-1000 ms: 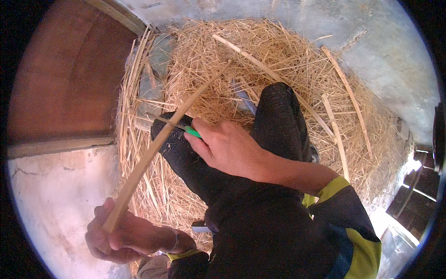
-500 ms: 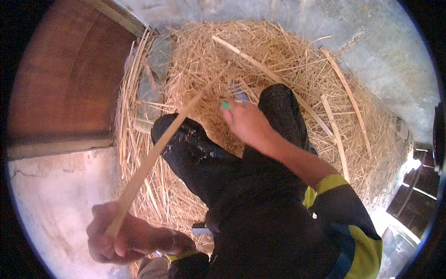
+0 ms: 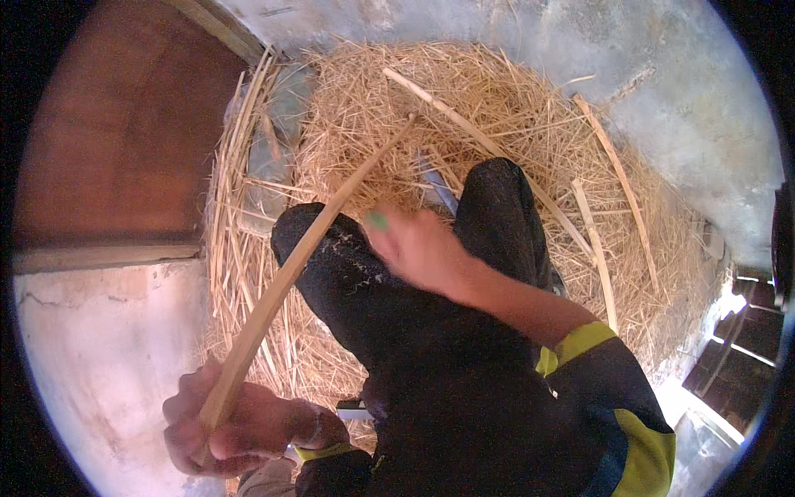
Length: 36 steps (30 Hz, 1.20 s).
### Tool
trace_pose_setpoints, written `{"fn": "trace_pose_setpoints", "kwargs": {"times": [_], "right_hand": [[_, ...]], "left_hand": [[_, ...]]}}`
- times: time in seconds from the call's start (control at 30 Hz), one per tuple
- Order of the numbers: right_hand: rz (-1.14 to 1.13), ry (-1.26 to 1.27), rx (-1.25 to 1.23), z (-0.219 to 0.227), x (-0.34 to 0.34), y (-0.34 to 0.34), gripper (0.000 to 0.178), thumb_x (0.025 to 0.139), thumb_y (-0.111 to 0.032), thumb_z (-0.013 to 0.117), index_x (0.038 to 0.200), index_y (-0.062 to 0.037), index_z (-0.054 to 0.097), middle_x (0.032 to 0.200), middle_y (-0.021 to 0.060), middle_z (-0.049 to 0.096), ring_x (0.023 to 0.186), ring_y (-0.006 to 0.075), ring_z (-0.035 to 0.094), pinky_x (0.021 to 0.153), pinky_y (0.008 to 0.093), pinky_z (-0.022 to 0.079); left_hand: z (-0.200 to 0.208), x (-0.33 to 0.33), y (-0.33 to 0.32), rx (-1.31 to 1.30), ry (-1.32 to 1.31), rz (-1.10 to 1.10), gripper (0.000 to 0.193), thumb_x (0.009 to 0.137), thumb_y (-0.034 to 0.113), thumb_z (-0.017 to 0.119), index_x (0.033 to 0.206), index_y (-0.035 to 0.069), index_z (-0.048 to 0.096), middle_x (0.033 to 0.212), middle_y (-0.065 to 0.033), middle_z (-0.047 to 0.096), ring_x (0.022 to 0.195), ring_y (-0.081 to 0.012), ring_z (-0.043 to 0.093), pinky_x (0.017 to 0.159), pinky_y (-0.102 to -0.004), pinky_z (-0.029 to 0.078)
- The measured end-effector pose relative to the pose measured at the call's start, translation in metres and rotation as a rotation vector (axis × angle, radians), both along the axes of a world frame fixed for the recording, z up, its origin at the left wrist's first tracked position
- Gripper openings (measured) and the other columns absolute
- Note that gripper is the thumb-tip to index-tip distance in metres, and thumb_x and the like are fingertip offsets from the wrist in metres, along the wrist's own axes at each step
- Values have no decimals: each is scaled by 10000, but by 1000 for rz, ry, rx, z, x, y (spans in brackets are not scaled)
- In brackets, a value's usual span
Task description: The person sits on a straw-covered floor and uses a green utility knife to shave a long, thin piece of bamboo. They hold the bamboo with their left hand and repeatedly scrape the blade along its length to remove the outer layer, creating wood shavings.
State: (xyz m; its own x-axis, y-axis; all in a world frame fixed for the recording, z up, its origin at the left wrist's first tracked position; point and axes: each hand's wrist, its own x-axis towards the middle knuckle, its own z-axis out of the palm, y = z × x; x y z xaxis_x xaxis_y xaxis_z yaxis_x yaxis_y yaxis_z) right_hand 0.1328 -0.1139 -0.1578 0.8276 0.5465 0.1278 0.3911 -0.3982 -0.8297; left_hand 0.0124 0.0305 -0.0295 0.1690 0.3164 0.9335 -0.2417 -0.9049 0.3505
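Note:
A long pale strip of wood or bamboo (image 3: pixel 286 269) slants up and away from my left hand (image 3: pixel 248 427), whose fingers are closed round its near end. The strip crosses over my left knee, and its thin far tip lies above the straw. My right hand (image 3: pixel 422 253) is closed and smeared by motion just right of the strip, above my lap. A bit of a small green tool (image 3: pixel 378 220) shows at its fingers; the rest of it is hidden or blurred, so its kind is unclear.
Straw-like shavings (image 3: pixel 348 99) cover the floor round my knees. Another pale strip (image 3: pixel 447 113) lies beyond them, with a shorter piece (image 3: pixel 595 248) and a curved one (image 3: pixel 621 174) at right. Long thin strips (image 3: pixel 228 182) lean at left, beside a brown panel (image 3: pixel 124 141). A wall (image 3: pixel 538 33) stands behind.
My right hand has moved left and nearer along the strip with the green tool. My left hand has shifted slightly right and nearer, still gripping the strip's end.

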Motion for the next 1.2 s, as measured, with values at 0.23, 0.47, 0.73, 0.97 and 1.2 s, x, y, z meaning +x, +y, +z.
{"fn": "trace_pose_setpoints", "kwargs": {"times": [0.23, 0.47, 0.73, 0.97, 1.2], "right_hand": [[-28, 107, -58, 24, 1, -11, 257, 909, -225, 482, 827, 19, 488, 630, 206, 544, 636, 378, 585, 518, 423, 458], [269, 5, -11, 100, -45, 4, 204, 864, -179, 563, 866, -8, 451, 535, 152, 509, 510, 332, 574, 437, 403, 453], [279, -63, -70, 108, -36, -4, 201, 887, -224, 516, 883, -28, 471, 508, 166, 523, 462, 360, 563, 427, 452, 457], [142, -79, -102, 64, -13, -1, 205, 882, -210, 520, 912, -10, 486, 552, 172, 552, 485, 347, 579, 436, 427, 472], [161, -150, 23, 79, -31, 3, 202, 833, -180, 588, 846, -29, 454, 523, 163, 522, 483, 360, 565, 428, 437, 457]], "left_hand": [[12, -5, -21, -225, 201, 207, 443, 902, 396, 473, 964, -35, 391, 584, -101, 497, 442, -174, 497, 407, -252, 414], [18, -4, -26, -180, 204, 114, 381, 898, 371, 494, 900, 2, 399, 686, -129, 483, 443, -162, 464, 326, -234, 361], [19, -6, -22, -185, 309, 57, 288, 925, 295, 434, 922, 16, 360, 641, -158, 519, 468, -169, 492, 439, -246, 397], [17, -1, -27, -183, 218, 55, 369, 907, 371, 491, 914, 14, 397, 676, -148, 516, 474, -179, 477, 422, -252, 384], [16, -8, -23, -123, 410, -121, 371, 915, 365, 459, 996, 35, 310, 732, -232, 572, 517, -174, 508, 495, -276, 436]]}}
